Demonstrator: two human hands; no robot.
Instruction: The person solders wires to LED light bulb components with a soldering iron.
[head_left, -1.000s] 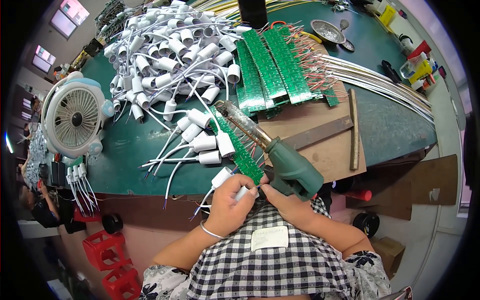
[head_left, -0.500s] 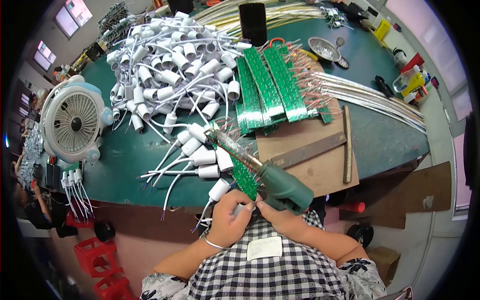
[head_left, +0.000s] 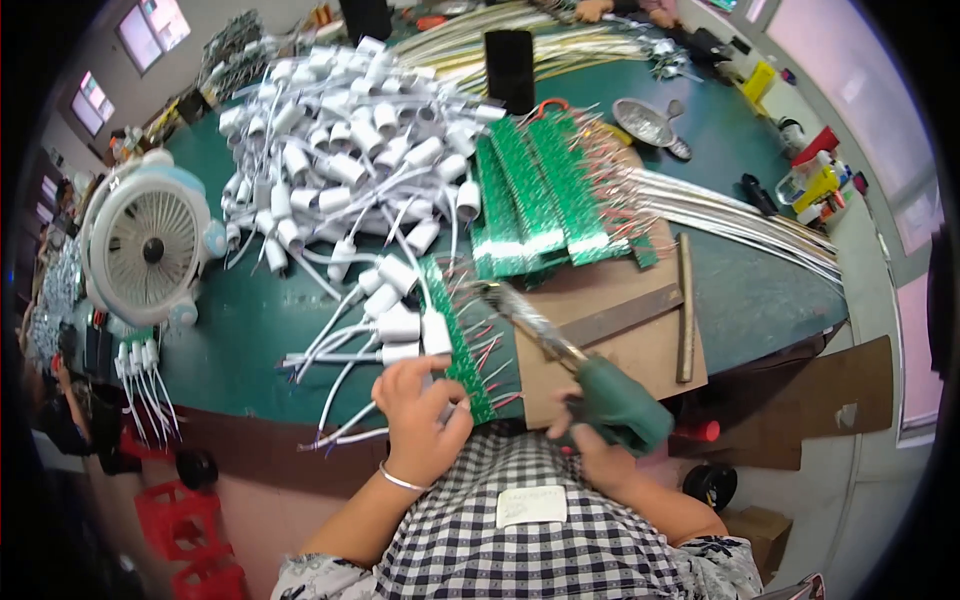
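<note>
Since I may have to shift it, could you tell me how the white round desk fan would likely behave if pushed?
The white round desk fan looks like hollow plastic, so probably light. It seems to lie face-up on the green table, so it would likely slide rather than tip.

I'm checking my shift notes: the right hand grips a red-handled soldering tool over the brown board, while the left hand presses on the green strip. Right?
Not quite: the head view shows the soldering tool has a green handle, not red. The right hand grips it over the brown board; the left hand presses the green strip.

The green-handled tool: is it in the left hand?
No, the green-handled tool is gripped by the right hand, while the left hand rests on the narrow green circuit board.
</note>
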